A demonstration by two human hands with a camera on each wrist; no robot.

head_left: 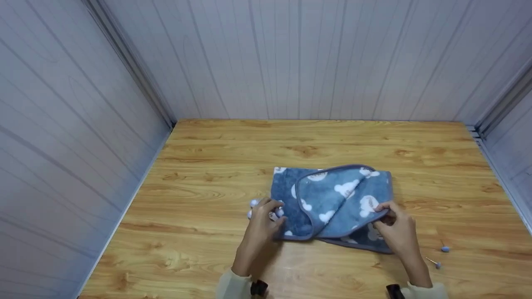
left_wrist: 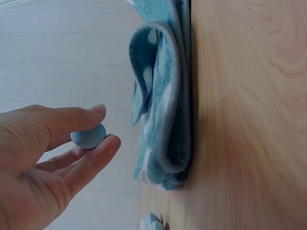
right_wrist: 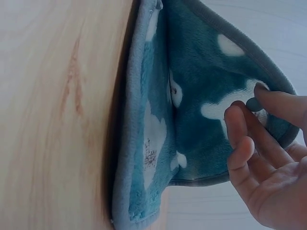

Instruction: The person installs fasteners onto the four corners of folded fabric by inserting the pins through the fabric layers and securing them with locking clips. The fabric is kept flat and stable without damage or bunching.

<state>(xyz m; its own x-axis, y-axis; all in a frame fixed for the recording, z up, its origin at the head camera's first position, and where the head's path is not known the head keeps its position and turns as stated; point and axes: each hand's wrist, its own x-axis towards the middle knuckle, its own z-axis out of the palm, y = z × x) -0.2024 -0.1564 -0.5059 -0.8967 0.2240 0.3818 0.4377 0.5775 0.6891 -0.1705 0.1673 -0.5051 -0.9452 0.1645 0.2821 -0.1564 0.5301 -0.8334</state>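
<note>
Left hand (head_left: 260, 218) is pinching a pale-blue ball (left_wrist: 88, 138), right hand (head_left: 398, 228) a teal ball (right_wrist: 253, 104); folded blue fleece blanket (head_left: 336, 203) is stretching left-to-right.

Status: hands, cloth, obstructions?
Left hand pinching blue knob. Right hand pinching blue bead at cloth flap. Cloth folded, flap lifted. Two pins right, seemingly not blocking.

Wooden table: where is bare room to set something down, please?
Bare wood lies between the left wall and the pale pieces beside the left hand, and behind the blue blanket up to the back wall. Crowded: around the blanket, with the right hand at its edge, and front right, with two blue-headed pins.
</note>
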